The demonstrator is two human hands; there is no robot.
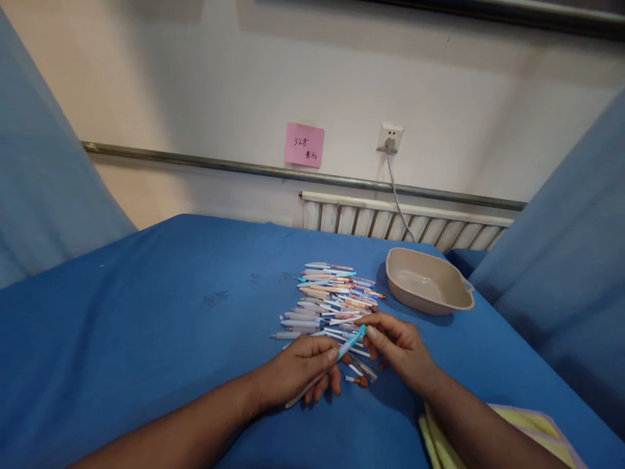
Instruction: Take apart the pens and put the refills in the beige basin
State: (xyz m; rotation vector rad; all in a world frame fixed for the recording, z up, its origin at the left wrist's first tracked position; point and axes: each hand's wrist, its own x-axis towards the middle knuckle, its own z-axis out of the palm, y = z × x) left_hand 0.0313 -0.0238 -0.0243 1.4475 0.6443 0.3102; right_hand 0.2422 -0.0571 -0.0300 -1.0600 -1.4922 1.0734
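Observation:
A slim pen (350, 345) with a pale barrel and a turquoise end slants between my two hands. My left hand (308, 366) is closed around its lower part, and the pale tip sticks out below the palm. At the turquoise end, my right hand (396, 342) pinches with thumb and forefinger. Beyond the hands lies a long row of pens (317, 291) with loose white and coloured pen parts, side by side on the blue cloth (205, 339). Just under the held pen is a short white piece with an orange-brown end (360, 380). Both hands cover some of the nearest pens.
A beige plastic basin (424, 281) stands at the back right. By my right forearm lies a yellow cloth (527, 426). Behind the table are a white radiator (371, 218), a plugged-in socket (390, 139) and a pink note (304, 144). Blue curtains (561, 241) hang at both sides.

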